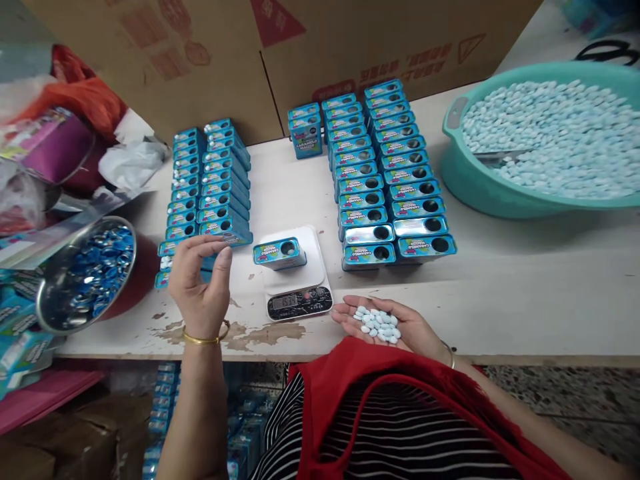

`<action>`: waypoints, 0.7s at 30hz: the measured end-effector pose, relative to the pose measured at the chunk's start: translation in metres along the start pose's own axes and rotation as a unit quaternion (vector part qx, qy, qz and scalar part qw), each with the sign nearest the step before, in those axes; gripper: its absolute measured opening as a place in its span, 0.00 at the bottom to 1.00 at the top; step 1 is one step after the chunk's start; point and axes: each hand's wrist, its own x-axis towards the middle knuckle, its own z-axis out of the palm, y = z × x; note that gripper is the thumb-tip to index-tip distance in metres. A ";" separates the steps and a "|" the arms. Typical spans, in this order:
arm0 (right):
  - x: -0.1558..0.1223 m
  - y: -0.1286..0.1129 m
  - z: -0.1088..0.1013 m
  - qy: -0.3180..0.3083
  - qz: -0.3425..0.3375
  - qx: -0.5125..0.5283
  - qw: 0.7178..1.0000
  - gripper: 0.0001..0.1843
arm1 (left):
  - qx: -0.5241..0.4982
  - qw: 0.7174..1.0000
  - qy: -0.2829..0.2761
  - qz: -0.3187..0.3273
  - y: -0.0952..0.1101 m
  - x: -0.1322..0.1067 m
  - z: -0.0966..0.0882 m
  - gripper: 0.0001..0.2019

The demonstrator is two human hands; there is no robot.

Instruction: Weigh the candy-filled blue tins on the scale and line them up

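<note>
My left hand (pixel 203 287) is raised in front of the left group of tins (pixel 225 223), fingers bent, thumb tip close to the index fingertip. Nothing shows between them. Palm up at the table's front edge, my right hand (pixel 417 327) cups a small heap of pale blue and white oval candies (pixel 377 325). Between my hands, a blue candy tin (pixel 274 253) stands on a white digital scale (pixel 313 267), its round hole facing up. The scale's lit display (pixel 285 302) appears to read 153.4.
Rows of blue tins (pixel 365 217) with uncovered holes stand right of the scale. A turquoise basin (pixel 500 190) full of candies holds a metal scoop. At left sits a metal bowl (pixel 131 260) of shiny blue pieces. A large cardboard box (pixel 325 53) lines the back.
</note>
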 end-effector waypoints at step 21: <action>0.000 0.000 -0.003 -0.008 -0.003 -0.005 1.000 0.17 | 0.021 0.961 -0.261 0.092 -0.024 0.005 0.020 0.31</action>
